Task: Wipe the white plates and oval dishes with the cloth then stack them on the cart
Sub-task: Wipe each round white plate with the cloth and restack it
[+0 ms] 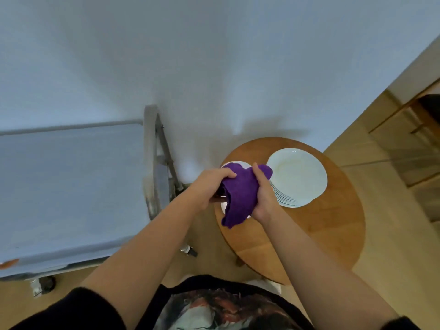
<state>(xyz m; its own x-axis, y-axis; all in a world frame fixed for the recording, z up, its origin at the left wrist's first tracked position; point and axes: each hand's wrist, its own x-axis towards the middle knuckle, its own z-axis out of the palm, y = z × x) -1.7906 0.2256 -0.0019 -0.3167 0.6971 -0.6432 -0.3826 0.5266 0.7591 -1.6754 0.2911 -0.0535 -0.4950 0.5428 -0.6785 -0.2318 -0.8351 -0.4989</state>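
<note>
Both hands, left [209,186] and right [263,196], curled round a purple cloth [240,194] above the round wooden table [328,234]. Under the cloth, a white dish [224,207], mostly hidden. Just right of it on the table, a stack of white plates [300,177]; left of the table, a grey cart [71,186].

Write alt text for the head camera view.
Both hands, left hand and right hand, grip a purple cloth around a white dish above a round wooden table. A stack of white plates sits alongside; a grey cart stands left.
</note>
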